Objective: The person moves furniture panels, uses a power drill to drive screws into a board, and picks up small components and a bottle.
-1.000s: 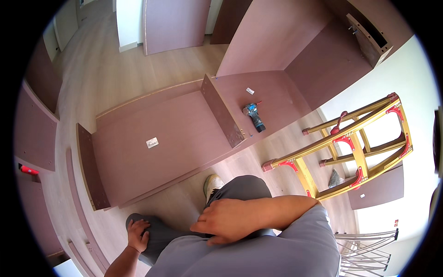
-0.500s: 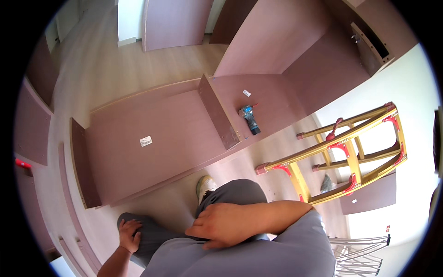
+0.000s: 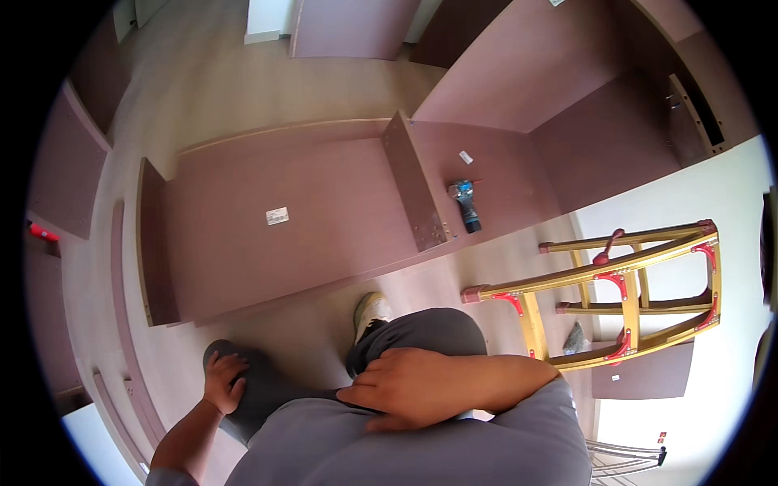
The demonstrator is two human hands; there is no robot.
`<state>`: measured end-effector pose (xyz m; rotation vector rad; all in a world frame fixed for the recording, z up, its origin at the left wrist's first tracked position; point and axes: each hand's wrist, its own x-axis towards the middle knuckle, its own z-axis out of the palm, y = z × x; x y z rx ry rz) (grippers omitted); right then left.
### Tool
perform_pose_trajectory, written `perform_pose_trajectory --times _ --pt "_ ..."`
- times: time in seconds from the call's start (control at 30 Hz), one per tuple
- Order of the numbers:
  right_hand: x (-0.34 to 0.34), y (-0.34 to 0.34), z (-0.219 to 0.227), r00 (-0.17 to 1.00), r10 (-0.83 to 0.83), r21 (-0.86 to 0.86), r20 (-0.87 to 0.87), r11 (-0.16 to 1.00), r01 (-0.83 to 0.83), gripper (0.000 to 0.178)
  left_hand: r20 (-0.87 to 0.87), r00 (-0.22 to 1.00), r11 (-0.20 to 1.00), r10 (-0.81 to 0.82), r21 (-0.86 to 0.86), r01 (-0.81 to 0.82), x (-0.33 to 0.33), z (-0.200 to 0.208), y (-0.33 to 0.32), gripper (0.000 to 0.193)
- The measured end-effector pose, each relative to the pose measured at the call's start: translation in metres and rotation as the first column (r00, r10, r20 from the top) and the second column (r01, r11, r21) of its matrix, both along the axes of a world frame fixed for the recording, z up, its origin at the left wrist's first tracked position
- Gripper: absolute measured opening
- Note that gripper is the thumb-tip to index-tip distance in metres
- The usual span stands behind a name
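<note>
My left hand rests on my left knee, its fingers spread over the dark grey trousers. Across my lap lies my right hand, palm down against my right thigh, with fingers loosely stretched and nothing visible in them. Beyond my feet, a reddish-brown cabinet carcass lies on the floor, with an upright divider board and an end board. A blue and black cordless drill lies inside it, right of the divider. Neither hand touches the cabinet or the drill.
A yellow stepladder with red fittings leans at the right. Beneath it are a loose board and a small plastic bag. Narrow strips lie along the left floor. A tall board stands at the back.
The view has shifted, so the cabinet, drill and ladder sit farther right in the picture. Both hands stay resting on my legs.
</note>
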<state>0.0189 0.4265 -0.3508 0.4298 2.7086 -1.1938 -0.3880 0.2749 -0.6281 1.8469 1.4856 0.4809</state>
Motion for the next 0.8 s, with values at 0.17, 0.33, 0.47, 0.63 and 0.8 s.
perform_pose_trajectory --times 0.17,0.33,0.47,0.63,0.8 --pt "-0.001 -0.001 0.0 1.0 0.0 0.01 -0.005 1.0 0.0 0.053 -0.009 1.0 0.999 0.0 -0.034 0.0 0.0 -0.004 0.0 0.038" --pt "-0.002 0.001 0.001 1.0 0.006 0.021 0.001 1.0 -0.006 0.052 -0.004 1.0 0.999 0.008 -0.041 -0.009 0.001 -0.001 -0.001 0.038" --pt "-0.006 0.001 0.001 1.0 0.004 0.028 0.0 1.0 -0.004 0.052 0.001 1.0 0.999 0.011 -0.041 -0.011 -0.001 -0.001 -0.002 0.039" --pt "-0.006 0.0 0.001 1.0 0.003 0.022 0.018 1.0 -0.003 0.052 0.005 1.0 0.999 0.004 -0.031 -0.004 -0.002 0.002 0.001 0.038" --pt "-0.004 -0.001 0.001 0.999 0.004 0.059 0.049 0.998 -0.006 0.058 0.037 0.999 1.0 0.022 -0.015 -0.021 -0.004 -0.013 -0.009 0.039"
